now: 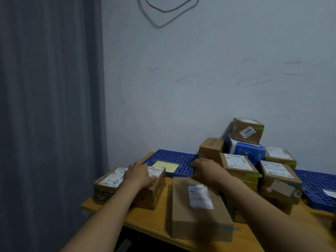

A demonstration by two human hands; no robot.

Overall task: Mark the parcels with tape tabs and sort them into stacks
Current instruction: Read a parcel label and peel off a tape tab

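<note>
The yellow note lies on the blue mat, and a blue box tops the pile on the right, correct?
Not quite. In the head view a brown cardboard box tops the pile on the right; the blue box sits beneath it. The yellow note does lie on the blue mat.

Two hands (pixel 140 172), one yellow note (pixel 166 166), about ten parcels (pixel 198 206)
</note>
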